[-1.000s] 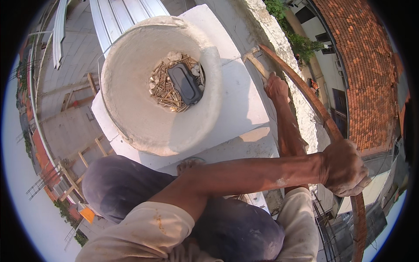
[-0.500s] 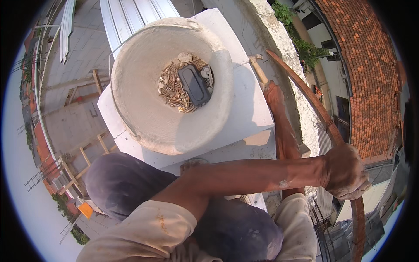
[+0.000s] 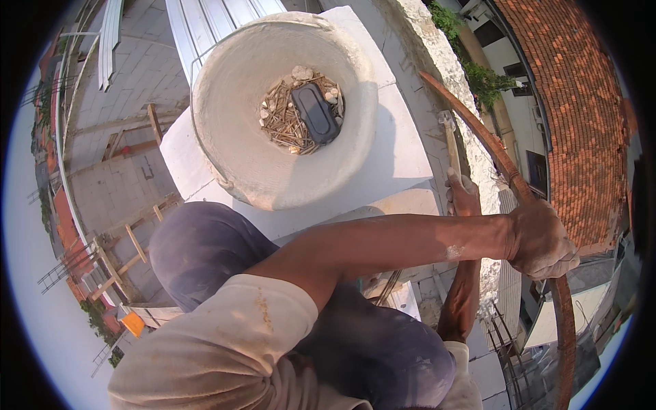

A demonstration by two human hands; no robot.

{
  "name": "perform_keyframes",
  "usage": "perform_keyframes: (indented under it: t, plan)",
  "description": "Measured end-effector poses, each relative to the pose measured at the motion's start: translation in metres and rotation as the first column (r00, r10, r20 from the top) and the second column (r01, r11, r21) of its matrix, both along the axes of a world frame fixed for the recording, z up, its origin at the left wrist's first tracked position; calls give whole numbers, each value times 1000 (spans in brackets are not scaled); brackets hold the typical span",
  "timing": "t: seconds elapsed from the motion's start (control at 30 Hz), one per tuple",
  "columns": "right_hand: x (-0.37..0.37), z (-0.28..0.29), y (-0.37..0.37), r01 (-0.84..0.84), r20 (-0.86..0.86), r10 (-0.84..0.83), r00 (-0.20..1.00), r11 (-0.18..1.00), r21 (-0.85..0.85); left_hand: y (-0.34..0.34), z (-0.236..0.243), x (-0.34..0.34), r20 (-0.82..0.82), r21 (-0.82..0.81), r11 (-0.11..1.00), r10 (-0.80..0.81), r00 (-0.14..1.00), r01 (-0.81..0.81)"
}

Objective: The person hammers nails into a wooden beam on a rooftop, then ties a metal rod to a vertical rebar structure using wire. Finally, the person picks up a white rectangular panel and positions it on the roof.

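My left arm crosses in front of me to the far right. There, my left hand (image 3: 543,240) is closed round a long reddish-brown wooden plank (image 3: 504,164), which looks bent in this view and runs along the outer side of the wall. My right hand (image 3: 463,195) lies beyond the left forearm, its fingers wrapped round the pale handle of a hammer (image 3: 452,143). The hammer head points away from me, close to the plank but apart from it. A cement-crusted bucket (image 3: 229,147) with nails (image 3: 281,123), pale rubble bits and a dark oblong case (image 3: 316,113) stands left of the hammer.
The bucket rests on white blocks (image 3: 400,147). A rough wall edge (image 3: 437,48) runs along the right, with a drop beyond it to a tiled roof (image 3: 567,102). Metal channels (image 3: 212,27) lie behind the bucket. Timber framing (image 3: 130,239) stands lower on the left.
My right hand has brought the hammer to the right and nearer to me, toward the plank. My left hand keeps its hold, slightly higher in view. The bucket appears shifted as the view moved.
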State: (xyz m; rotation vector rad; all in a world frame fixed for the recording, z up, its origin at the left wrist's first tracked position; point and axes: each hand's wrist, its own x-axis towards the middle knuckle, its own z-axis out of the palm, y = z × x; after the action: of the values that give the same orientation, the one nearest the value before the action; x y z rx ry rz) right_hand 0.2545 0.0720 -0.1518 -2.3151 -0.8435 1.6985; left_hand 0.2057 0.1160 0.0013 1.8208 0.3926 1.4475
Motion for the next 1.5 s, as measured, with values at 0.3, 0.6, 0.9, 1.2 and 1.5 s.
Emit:
perform_keyframes:
  t: [0.3, 0.6, 0.9, 1.2, 1.5]
  plan:
    - [-26, 27, -149, -668, 599, 336, 727, 547, 504, -2, 9, -7, -88, 13, 1000, -20, 996, 21]
    - [-152, 73, -162, -256, 82, 247, 966, 849, 461, -2, 13, -8, -185, -29, 991, -134, 974, 131]
    - [-155, 50, -193, -401, 220, 336, 916, 784, 474, -5, 8, -3, -152, -21, 993, -116, 982, 114]
    - [-96, 110, -199, 176, -2, -217, 976, 786, 592, -9, 11, -12, -153, -29, 979, -205, 967, 203]
    - [-52, 198, -180, 307, -95, -591, 801, 268, 913, -18, -1, -21, -164, -60, 970, -241, 957, 234]
